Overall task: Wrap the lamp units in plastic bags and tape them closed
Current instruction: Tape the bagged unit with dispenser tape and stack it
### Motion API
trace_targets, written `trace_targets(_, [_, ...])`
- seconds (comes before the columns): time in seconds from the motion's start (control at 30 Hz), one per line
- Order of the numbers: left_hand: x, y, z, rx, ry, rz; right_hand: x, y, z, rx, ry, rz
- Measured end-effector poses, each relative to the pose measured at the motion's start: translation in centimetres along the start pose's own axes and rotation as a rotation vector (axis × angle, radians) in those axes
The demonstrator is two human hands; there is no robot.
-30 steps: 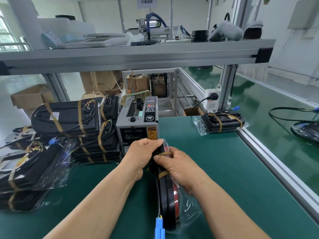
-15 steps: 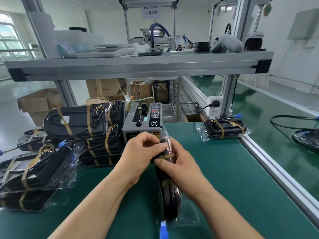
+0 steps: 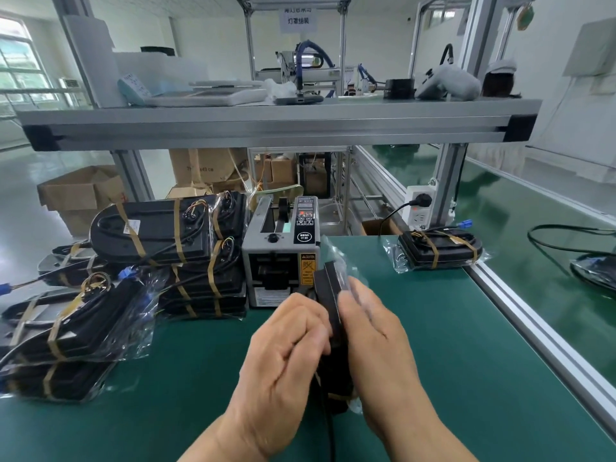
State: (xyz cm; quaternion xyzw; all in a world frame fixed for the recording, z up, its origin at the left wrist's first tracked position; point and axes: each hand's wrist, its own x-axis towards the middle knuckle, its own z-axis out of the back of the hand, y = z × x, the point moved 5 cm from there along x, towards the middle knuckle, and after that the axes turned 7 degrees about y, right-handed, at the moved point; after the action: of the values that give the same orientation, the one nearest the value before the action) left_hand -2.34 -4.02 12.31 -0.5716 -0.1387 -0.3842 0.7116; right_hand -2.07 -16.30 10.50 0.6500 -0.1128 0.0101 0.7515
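Green bench (image 3: 466, 355), lamp unit (image 3: 328, 288) now raised between hands (image 3: 286, 348)

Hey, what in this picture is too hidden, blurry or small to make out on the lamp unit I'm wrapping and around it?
Head view:
- lamp unit: its middle, and any tape there, is covered by the left hand and right hand.
- Right hand's grip: fingers motion-blurred.
- tape dispenser: panel text too small.
- wrapped units: cut off by the left edge.
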Motion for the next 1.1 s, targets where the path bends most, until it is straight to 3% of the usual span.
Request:
trace_targets(0.07, [0.1,0.2,0.4,-0.040,-0.027,0.018,-0.4,0.4,0.6,-0.029,-0.058,0.067])
trace_targets(0.13, [0.5,1.7,2.0,-0.095,-0.196,0.142,-0.7,0.2,1.1,-0.027,-0.101,0.047])
trace_targets(0.23, [1.6,7.8,5.1,-0.209,-0.507,0.599,-0.9,-0.1,1.7,-0.051,-0.114,-0.029])
trace_targets(0.33, [2.5,13.6,6.0,-0.321,-0.529,0.970,-0.7,0.2,1.7,-0.054,-0.116,-0.012])
trace_targets(0.6, [5.2,17.7,4.4,-0.584,-0.582,1.183,0.0,0.0,1.8,-0.043,-0.129,-0.016])
trace_targets(0.77, [5.7,18.0,3.7,-0.657,-0.732,1.184,0.0,-0.2,2.2,-0.061,-0.119,-0.005])
trace_targets(0.87, [5.1,16.6,3.9,-0.603,-0.791,1.072,0.0,-0.2,2.6,-0.061,-0.106,0.005])
trace_targets(0.93, [4.9,14.7,4.1,-0.563,-0.662,0.953,0.0,-0.4,2.9,-0.055,-0.089,0.013])
trace_targets(1.1, [5.8,7.0,3.0,-0.511,-0.064,0.627,0.2,-0.3,2.6,-0.035,-0.050,0.018])
